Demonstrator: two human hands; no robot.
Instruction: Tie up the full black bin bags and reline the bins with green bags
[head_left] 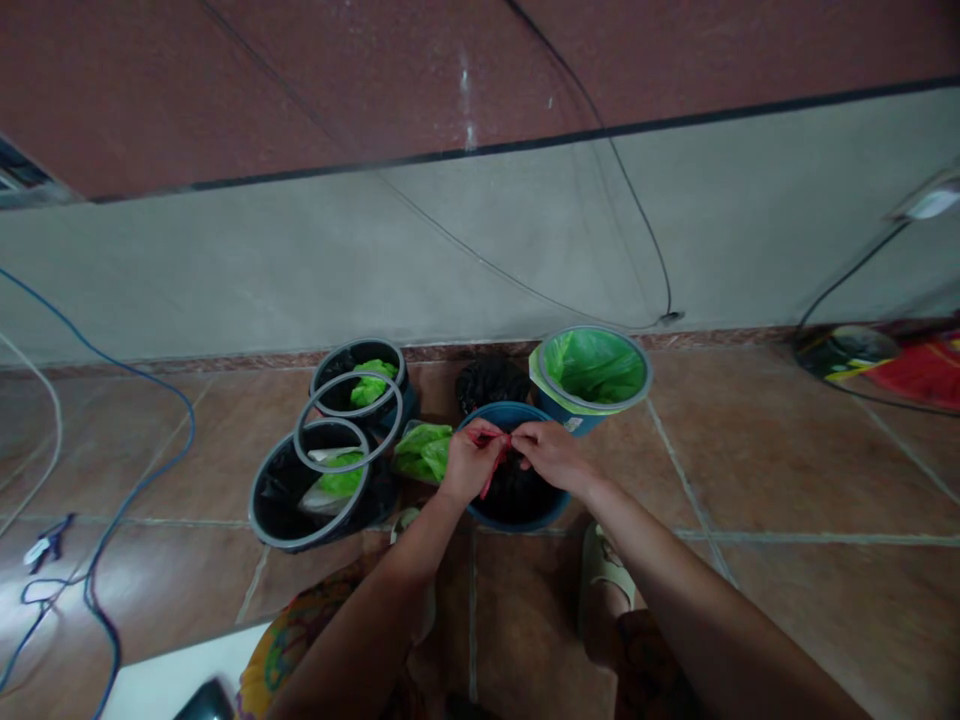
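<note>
My left hand point(469, 462) and my right hand point(553, 452) meet over a blue bin point(551, 512) lined with a black bag. Both hands pinch a thin red string point(495, 468) between them, with one end hanging down from the left hand. The fingers of both hands are closed on it. A tied black bag point(491, 382) sits just behind the blue bin.
A blue bin with a green liner point(594, 368) stands at the back right. Two black bins point(307, 495) point(360, 385) with green bags and a loose grey ring point(349, 420) stand at left. A green bag point(424, 450) lies between. Cables trail on the tiled floor at left. The wall is close behind.
</note>
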